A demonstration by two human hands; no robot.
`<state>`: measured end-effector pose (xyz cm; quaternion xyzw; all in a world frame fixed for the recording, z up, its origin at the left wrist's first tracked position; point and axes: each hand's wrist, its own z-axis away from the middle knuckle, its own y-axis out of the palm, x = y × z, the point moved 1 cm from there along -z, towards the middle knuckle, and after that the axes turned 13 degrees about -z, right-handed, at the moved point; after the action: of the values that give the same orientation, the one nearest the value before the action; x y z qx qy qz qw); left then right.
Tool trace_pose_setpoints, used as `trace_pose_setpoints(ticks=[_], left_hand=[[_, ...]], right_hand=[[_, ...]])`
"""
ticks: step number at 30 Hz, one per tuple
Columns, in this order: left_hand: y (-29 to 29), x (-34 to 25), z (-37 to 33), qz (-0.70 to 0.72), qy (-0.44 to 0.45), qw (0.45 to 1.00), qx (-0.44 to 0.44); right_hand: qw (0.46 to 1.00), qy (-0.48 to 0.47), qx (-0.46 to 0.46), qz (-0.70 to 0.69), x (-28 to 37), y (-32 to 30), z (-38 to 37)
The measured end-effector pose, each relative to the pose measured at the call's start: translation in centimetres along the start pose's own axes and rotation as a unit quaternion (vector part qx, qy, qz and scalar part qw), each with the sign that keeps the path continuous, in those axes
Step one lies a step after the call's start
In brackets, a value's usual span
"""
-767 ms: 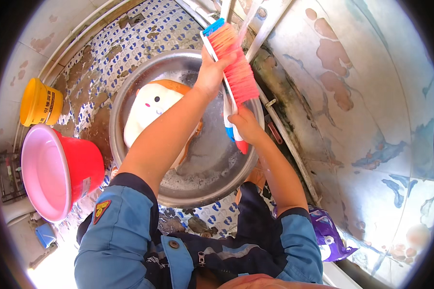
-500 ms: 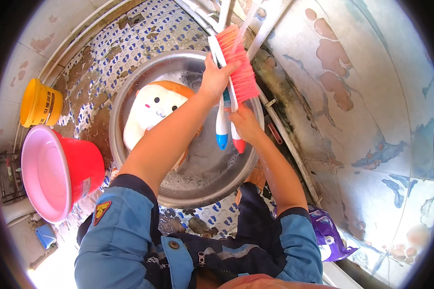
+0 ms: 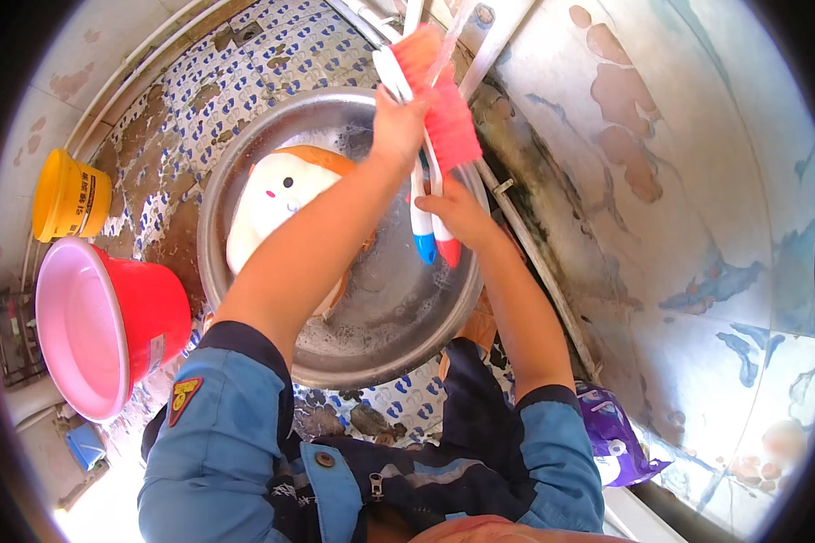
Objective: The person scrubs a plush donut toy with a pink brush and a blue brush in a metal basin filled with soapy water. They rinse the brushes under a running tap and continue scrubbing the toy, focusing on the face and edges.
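Note:
Two scrubbing brushes are held side by side over the right part of a round metal basin [image 3: 210, 226]. The red-tipped brush [image 3: 453, 127] has red-orange bristles facing right, blurred by motion. Beside it is the blue-tipped brush [image 3: 421, 222], its bristles mostly hidden. My left hand [image 3: 398, 127] is closed around the white brush heads. Lower down, my right hand [image 3: 457, 213] grips the handles. A clear streak like running water [image 3: 445, 54] meets the bristles from above. In the basin's soapy water lies a white and brown plush toy [image 3: 285, 185], partly covered by my left forearm.
On the left stand a red tub [image 3: 154, 308] with a pink inside and a yellow bucket [image 3: 74, 195]. Pipes [image 3: 503, 45] run along the tiled wall [image 3: 697, 181] to the right. A purple package [image 3: 611, 434] lies by my right elbow.
Both hands and the brushes have shifted slightly up and to the left. The bristles now look blurred. The whole view has also slid a little, with the basin and tubs nearer the left.

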<state>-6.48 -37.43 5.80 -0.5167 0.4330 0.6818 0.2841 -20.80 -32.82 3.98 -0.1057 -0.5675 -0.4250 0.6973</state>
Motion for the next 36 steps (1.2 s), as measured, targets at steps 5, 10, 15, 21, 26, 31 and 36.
trace_pose_setpoints(ticks=[5,10,15,21,26,31,36], left_hand=[[-1.1,-2.5,-3.0,0.054,-0.119,0.989,-0.065],[-0.4,-4.2,-1.7,0.150,-0.105,0.982,0.048],[-0.4,-4.5,-0.5,0.202,-0.120,0.966,0.110],[-0.7,-4.5,-4.2,0.179,-0.045,0.981,0.054],[-0.5,-6.5,-4.5,0.195,-0.046,0.979,0.041],[-0.1,-7.6,-3.3,0.203,-0.075,0.976,-0.023],[-0.1,-6.2,-2.8,0.223,-0.117,0.967,0.043]], right_hand=[[0.994,-0.056,0.086,-0.039,3.2,0.7,-0.3],[0.991,-0.113,0.004,0.066,2.3,1.3,0.3],[0.945,-0.201,-0.104,0.235,1.3,2.1,0.7],[0.977,-0.080,-0.081,0.181,6.7,2.1,-0.9],[0.970,-0.103,-0.085,0.205,8.4,3.4,-1.0],[0.981,-0.119,-0.044,0.148,8.7,3.3,-0.7],[0.977,-0.153,-0.028,0.147,3.9,0.5,-0.4]])
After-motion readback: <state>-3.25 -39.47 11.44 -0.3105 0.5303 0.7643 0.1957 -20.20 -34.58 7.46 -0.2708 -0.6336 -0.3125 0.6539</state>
